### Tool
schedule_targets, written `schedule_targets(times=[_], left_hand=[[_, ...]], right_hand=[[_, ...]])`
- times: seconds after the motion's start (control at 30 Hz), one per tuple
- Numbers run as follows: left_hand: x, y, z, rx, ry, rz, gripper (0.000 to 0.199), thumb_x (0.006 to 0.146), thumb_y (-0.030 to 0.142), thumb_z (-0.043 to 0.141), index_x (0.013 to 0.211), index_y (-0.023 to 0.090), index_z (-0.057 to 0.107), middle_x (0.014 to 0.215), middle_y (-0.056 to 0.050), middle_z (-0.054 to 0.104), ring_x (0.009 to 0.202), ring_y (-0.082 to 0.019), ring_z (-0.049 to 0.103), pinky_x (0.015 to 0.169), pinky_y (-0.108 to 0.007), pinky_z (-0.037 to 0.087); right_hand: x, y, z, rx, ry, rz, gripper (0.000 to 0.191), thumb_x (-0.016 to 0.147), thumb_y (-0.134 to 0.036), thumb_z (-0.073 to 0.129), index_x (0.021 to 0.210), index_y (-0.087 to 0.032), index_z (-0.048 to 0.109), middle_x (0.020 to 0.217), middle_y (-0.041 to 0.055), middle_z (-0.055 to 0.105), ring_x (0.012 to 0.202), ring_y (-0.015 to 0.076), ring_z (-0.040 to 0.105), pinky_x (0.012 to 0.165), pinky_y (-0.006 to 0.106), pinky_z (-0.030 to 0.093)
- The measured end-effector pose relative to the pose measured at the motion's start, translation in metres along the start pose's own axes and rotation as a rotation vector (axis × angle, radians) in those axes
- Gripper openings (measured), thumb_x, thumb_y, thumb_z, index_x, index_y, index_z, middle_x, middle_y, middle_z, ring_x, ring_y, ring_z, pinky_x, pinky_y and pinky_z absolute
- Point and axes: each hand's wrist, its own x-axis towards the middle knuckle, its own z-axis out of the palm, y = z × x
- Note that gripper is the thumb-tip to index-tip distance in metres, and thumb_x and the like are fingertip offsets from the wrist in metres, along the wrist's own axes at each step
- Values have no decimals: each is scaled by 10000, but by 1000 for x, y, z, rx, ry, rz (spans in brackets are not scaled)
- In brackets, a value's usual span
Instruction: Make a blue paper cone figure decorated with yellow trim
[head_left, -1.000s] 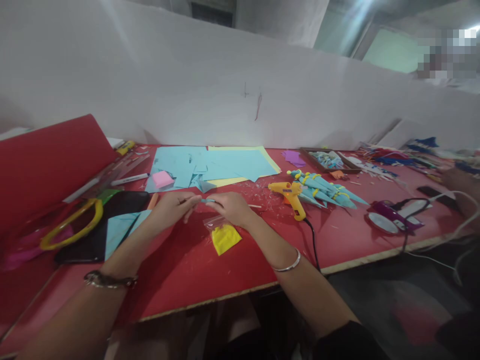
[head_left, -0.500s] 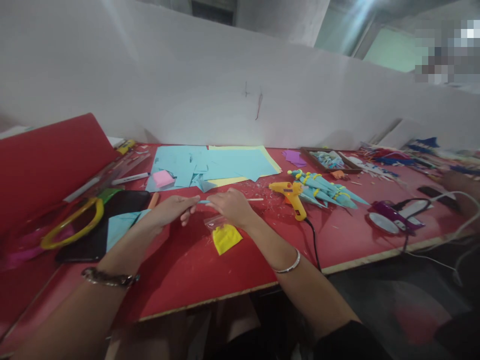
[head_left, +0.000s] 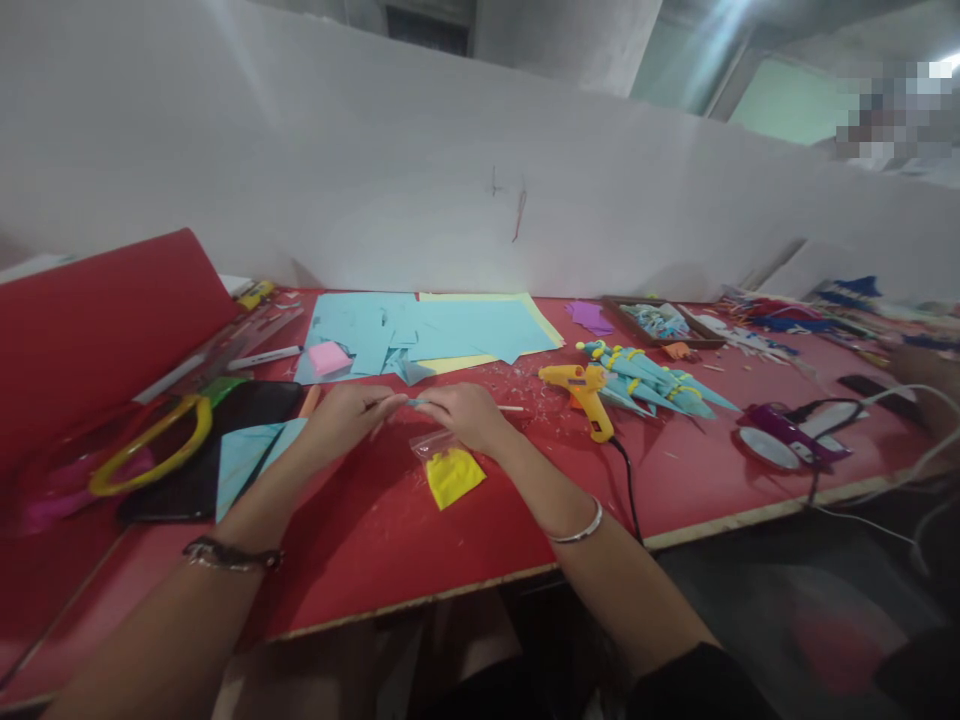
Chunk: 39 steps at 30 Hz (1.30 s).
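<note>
Pinch grip: fingertips drawn together on both sides, left hand (head_left: 352, 415) and right hand (head_left: 465, 412) facing each other across a slender light-blue paper piece (head_left: 416, 402).
Light-blue span: centre of the frame, over the red tabletop (head_left: 405, 560); only a short length shows between the fingertips. Ends hidden; rolled or folded, too small to tell.
Weight: next to nothing, as judged; fingertips alone should carry it.
Stiffness: probably springy along its length, soft and easily creased if pressed from the side.
Surface: looks matt, so likely not slippery; so narrow a piece could still twist between the pads.
Best hold: near each end, thumb against forefinger, lightly. Hard squeeze at mid-length would likely dent or kink it.
Thin whitish stick (head_left: 513, 408): just past the right hand, toward frame right. Cannot tell whether held or lying flat.
Clear plastic packet with bright yellow contents (head_left: 455, 477): on the tabletop, just below the hands in the frame.
Yellow glue gun with black cord (head_left: 592, 405): right of centre, near the right hand but apart from it.
Light-blue paper cones with yellow trim (head_left: 652, 380): bunched just beside the gun, farther right.
Light-blue paper sheets (head_left: 480, 325): upper middle, partly over a pale yellow sheet (head_left: 450, 366); pink square pad (head_left: 328, 358) at their left.
Black flat case (head_left: 176, 500): lower left, near the left forearm, light-blue paper offcuts (head_left: 240, 460) across it.
</note>
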Motion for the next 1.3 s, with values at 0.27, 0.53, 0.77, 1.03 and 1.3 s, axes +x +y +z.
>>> schedule_targets(times=[0.27,0.53,0.77,1.03,1.3], left_hand=[[5,2,6,-323,-138,-277,390,736,478,406,484,183,440,327,48,418,342,-105,450,441,-222,343],[1,5,3,-484,-184,-395,406,723,505,422,471,189,388,303,72,324,318,-74,365,420,-205,304],[2,-1,6,-494,-174,-372,405,718,508,427,470,191,384,306,71,326,330,-73,339,427,-213,283],[5,-5,9,-370,-127,-287,388,729,501,386,495,194,421,313,52,375,349,-98,388,430,-223,305],[5,-9,7,75,39,27,390,788,440,338,516,185,452,471,20,503,486,-117,462,495,-222,312]], right_hand=[[1,2,4,-269,28,-35,382,896,-407,297,930,-204,619,883,48,668,751,133,564,604,256,294],[0,1,5,-381,70,-113,376,907,-382,274,862,-184,591,817,39,668,696,133,554,580,273,275],[0,-2,4,-375,43,-102,365,909,-367,277,844,-178,583,810,50,666,679,131,555,561,275,270],[1,-1,4,-325,36,-73,343,900,-373,296,859,-188,583,831,44,667,697,139,565,552,269,280],[1,5,3,-204,20,74,221,848,-314,402,943,-207,571,831,38,662,680,153,566,529,255,274]])
